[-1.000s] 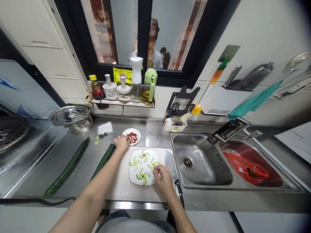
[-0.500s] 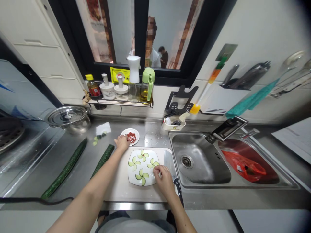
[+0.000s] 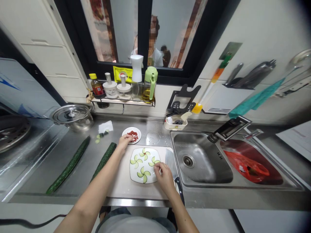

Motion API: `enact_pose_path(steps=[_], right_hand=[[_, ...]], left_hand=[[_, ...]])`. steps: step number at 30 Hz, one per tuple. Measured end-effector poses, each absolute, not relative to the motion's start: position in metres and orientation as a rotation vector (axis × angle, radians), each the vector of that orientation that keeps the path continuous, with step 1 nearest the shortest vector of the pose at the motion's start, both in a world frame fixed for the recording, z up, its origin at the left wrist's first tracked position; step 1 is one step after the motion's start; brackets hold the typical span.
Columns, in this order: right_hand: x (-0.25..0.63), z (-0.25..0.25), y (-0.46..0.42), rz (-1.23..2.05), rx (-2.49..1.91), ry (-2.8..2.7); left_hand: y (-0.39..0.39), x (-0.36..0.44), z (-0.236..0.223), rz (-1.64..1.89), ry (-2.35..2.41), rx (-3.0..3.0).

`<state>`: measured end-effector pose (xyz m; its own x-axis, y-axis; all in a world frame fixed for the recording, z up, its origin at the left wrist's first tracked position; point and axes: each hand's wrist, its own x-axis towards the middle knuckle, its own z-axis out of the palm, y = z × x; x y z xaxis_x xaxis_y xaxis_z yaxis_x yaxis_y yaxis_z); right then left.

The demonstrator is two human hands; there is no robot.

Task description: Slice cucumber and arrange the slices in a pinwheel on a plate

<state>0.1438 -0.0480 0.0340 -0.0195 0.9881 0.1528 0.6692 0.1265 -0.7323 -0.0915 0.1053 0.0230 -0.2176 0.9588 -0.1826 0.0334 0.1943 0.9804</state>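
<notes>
My left hand (image 3: 125, 141) reaches over the rim of a small white plate (image 3: 139, 138), its fingers pinched together at a heap of small red pieces (image 3: 134, 133). What lies between those fingertips is hidden. At the right edge of a squarish white plate (image 3: 148, 170), my right hand (image 3: 164, 173) is closed in a pinch beside a pinwheel of cucumber slices (image 3: 154, 160); anything it holds is too small to make out. Several such pinwheels lie on this plate, the back one with red at its centre. Under it is a pale cutting board (image 3: 126, 191), with a kitchen knife (image 3: 170, 160) along the right side.
Two long cucumbers (image 3: 70, 165) lie to the left, one partly behind my left arm. Cucumber scraps (image 3: 102, 136) sit by a white paper (image 3: 106, 126). A lidded pot (image 3: 73, 116) stands back left. To the right is a double sink (image 3: 204, 181) with a red bag (image 3: 252, 170).
The whole view has shifted slightly. My left fingers have moved a little further over the red pieces, while my right hand stays pinched at the squarish plate's right edge.
</notes>
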Motion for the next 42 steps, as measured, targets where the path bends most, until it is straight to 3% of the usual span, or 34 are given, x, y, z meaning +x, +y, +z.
enact_pose_path(steps=[5,18,42], right_hand=[[0.142,0.042,-0.04,0.63,-1.572,-1.757],[0.127,0.096,-0.001,0.486,-1.337,-1.875],[0.141,0.086,-0.012,0.583,-1.346,-1.925]], left_hand=[[0.08,-0.085,0.036,1.228,1.341,0.83],[0.013,-0.039,0.073,1.239,1.213,1.052],[-0.003,-0.02,0.06,1.136,1.2,1.124]])
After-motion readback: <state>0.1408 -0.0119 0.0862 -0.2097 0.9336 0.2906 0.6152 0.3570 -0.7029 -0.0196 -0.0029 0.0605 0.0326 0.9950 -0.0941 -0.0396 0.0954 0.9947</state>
